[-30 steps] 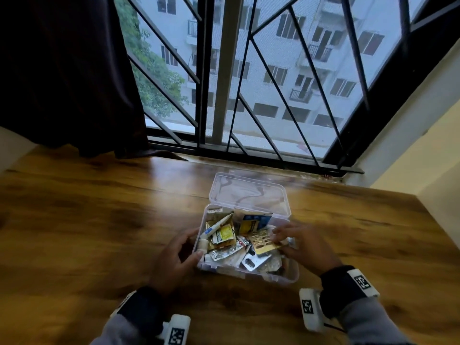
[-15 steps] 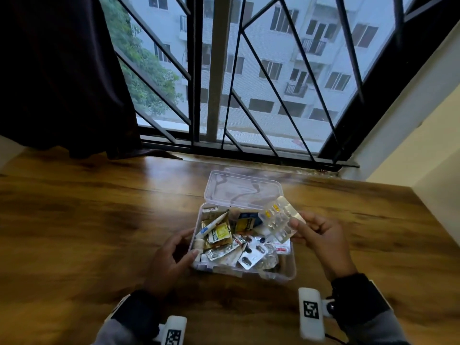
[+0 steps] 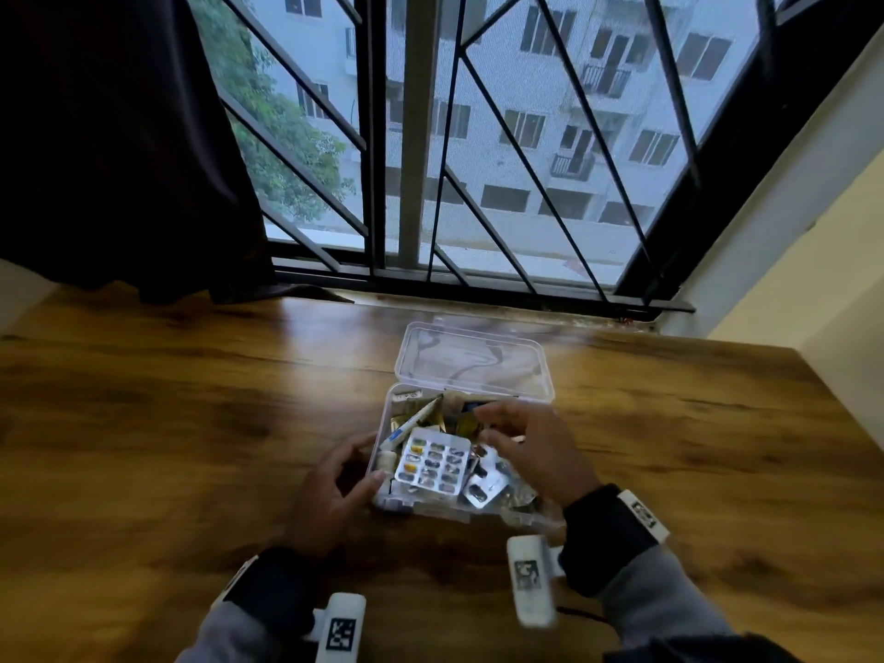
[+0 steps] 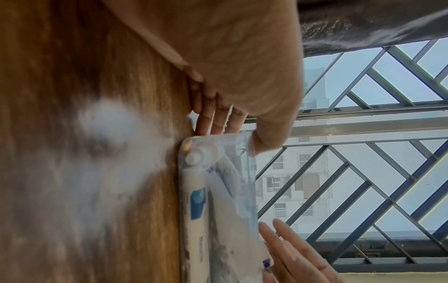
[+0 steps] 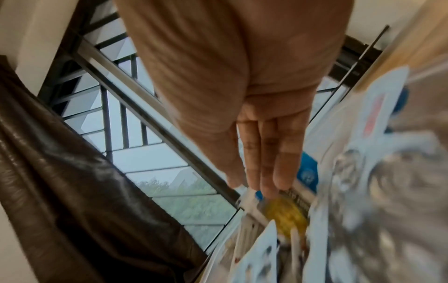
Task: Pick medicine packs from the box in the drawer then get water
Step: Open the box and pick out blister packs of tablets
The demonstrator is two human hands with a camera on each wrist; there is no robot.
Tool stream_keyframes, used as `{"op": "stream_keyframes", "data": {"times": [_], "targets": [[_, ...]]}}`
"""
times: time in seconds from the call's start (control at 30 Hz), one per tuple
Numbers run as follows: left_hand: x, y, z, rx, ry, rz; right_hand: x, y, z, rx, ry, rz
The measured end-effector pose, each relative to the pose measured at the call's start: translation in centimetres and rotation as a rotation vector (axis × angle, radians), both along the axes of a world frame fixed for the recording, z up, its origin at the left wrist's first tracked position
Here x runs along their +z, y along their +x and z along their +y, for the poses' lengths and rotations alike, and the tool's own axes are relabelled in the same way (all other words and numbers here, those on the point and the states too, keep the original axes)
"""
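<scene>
A clear plastic box [image 3: 430, 512] with its lid [image 3: 473, 361] swung back sits on the wooden table, filled with medicine packs. A silver blister pack [image 3: 433, 461] lies on top at the left, beside a white tube [image 3: 411, 423]. My left hand [image 3: 370, 457] holds the box's left end, thumb on the rim [image 4: 249, 181] and fingers against the wall. My right hand [image 3: 483, 425] hovers over the far part of the box. Its straight fingers [image 5: 266, 181] touch a yellow pack [image 5: 288, 216] and grasp nothing.
The wooden table [image 3: 191, 447] stretches left and right of the box. Behind it is a window with a black grille [image 3: 478, 208], a dark curtain [image 3: 119, 160] at the left and a cream wall [image 3: 813, 279] at the right.
Half a second ago my right hand held the blister pack up at the box's right. Now that pack lies on the left of the contents and the hand is empty. The left hand stayed.
</scene>
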State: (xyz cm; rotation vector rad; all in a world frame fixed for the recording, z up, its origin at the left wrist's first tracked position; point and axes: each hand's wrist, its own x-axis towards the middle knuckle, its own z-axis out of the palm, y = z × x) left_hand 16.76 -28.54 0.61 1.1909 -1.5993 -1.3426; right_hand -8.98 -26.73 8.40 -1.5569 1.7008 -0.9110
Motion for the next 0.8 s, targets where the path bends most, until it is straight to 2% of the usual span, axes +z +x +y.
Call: {"op": "stream_keyframes", "data": {"times": [0.17,0.33,0.43,0.57,0.67,0.8], "targets": [[0.1,0.0,0.1,0.012,-0.003,0.000,0.5,-5.7,1.3,-0.083,0.045,0.344],[0.0,0.0,0.1,0.015,-0.011,0.008,0.8,-7.4,2.7,0.065,0.132,0.449],[0.0,0.0,0.0,0.002,-0.004,0.021,1.1,-6.5,2.8,0.130,0.214,0.693],[0.1,0.0,0.0,-0.006,-0.015,0.013,1.0,-6.1,2.8,0.136,0.059,0.853],[0.2,0.1,0.0,-0.020,-0.015,0.009,1.0,-6.6,2.8,0.125,-0.037,0.855],[0.1,0.0,0.0,-0.022,-0.016,0.029,1.8,-7.3,3.4,0.128,-0.152,0.710]]}}
